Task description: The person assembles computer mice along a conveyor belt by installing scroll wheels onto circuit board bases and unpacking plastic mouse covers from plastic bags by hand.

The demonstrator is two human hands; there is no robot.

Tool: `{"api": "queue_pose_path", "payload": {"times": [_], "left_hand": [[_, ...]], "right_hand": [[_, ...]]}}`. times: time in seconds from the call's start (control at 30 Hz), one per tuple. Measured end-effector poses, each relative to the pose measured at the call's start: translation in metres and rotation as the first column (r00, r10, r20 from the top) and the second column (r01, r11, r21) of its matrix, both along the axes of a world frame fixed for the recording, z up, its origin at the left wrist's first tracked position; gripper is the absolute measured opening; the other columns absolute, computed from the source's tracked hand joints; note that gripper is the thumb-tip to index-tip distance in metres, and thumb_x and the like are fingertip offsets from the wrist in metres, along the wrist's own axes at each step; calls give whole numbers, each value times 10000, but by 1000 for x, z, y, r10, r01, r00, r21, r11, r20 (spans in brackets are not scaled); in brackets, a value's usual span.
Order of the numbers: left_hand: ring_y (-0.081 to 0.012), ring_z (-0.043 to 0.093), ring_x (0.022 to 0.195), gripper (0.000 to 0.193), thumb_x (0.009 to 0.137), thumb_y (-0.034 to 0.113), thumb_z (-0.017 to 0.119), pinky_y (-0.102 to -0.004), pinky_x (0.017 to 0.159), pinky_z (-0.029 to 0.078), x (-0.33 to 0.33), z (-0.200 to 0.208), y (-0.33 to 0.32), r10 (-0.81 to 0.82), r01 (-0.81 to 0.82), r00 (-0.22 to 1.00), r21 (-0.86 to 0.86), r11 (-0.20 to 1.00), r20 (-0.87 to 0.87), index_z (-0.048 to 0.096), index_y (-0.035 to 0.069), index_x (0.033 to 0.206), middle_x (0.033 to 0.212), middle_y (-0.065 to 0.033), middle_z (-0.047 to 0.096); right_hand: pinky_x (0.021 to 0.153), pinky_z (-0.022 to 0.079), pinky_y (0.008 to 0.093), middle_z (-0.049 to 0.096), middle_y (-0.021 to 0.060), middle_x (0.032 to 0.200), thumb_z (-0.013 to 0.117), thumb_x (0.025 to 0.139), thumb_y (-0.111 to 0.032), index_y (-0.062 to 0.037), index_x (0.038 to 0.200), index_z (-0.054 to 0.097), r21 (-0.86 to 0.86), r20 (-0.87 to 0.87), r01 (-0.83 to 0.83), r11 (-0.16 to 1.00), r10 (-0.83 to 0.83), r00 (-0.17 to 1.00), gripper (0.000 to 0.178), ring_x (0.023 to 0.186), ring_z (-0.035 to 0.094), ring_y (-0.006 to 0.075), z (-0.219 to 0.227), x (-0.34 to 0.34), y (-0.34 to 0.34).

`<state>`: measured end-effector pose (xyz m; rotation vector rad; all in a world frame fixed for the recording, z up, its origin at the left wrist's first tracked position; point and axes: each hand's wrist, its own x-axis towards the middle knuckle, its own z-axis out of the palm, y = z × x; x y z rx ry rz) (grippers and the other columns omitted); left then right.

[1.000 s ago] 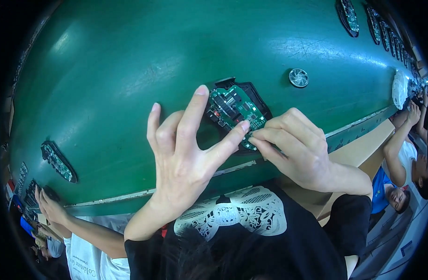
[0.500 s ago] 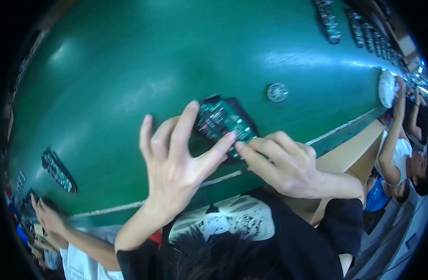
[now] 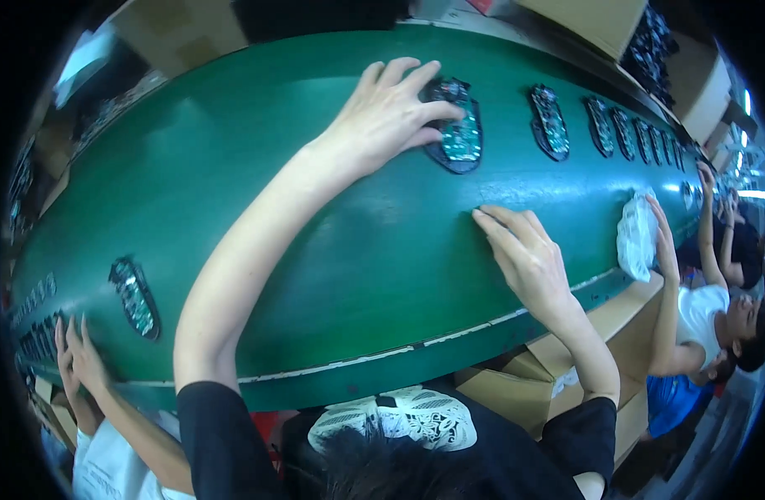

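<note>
A green circuit board in a black housing [image 3: 461, 142] lies toward the far side of the green work surface. My left hand [image 3: 386, 112] reaches across to it from the left, thumb and forefinger on the board and the other fingers stretched past its far end. Nearer to me, my right hand [image 3: 528, 258] hovers over the surface with its fingertips pinched together. A small dark bit shows at those fingertips, too small to name.
Similar boards in housings [image 3: 551, 123] stand in a row on the right. Another board [image 3: 135, 297] lies at left, near a co-worker's hands [image 3: 80, 358]. At right a co-worker's hand touches a white plastic bag [image 3: 637, 237]. Open cardboard boxes [image 3: 516, 392] adjoin the near edge.
The board has gone from in front of me to the far side, my left hand with it. My right hand has let go of it and is pinched apart. The clear round disc no longer shows.
</note>
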<state>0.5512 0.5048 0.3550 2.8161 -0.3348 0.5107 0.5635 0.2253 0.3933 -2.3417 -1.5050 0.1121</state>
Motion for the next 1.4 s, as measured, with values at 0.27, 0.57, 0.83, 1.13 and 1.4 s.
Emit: {"api": "queue_pose_path", "payload": {"times": [0.27,0.57,0.83,1.13,1.4], "left_hand": [[-436,469,1304,652,855,183,771,-479,1080,430,-209,79,43,742,-743,670,15,669,22,514,223,1453,1433,-250,493],[-399,554,1111,513,908,230,722,-465,967,479,-273,43,11,845,-861,487,42,507,-222,578,192,1400,1232,-261,567],[-291,507,1002,730,746,341,821,-413,870,420,-176,47,-102,450,-479,810,19,878,-376,563,270,1425,1135,-130,525],[-300,471,1125,716,722,275,834,-511,1012,383,-173,30,-100,244,-301,913,-137,944,-326,581,317,1390,1303,-132,492],[-341,393,1368,575,767,211,767,-630,1104,339,-169,25,-89,148,-236,904,-180,955,-401,617,268,1319,1522,-204,374]], "right_hand": [[556,557,216,668,137,1219,708,841,73,14,1281,641,-49,-803,404,913,-277,528,449,878,633,122,21,9,-32],[522,553,200,678,127,1180,772,815,12,5,1243,670,2,-757,193,981,-125,641,441,821,623,84,27,-15,11],[577,551,224,718,88,1105,840,778,-58,-36,1129,731,96,-655,141,985,-44,754,369,773,677,99,38,-17,29],[606,554,230,710,125,1136,800,782,31,-44,1189,725,210,-391,45,977,41,919,421,831,678,136,7,-9,26],[626,562,292,728,147,1093,764,697,77,-16,1096,729,223,-122,-301,927,333,935,412,827,681,227,9,6,47]]}}
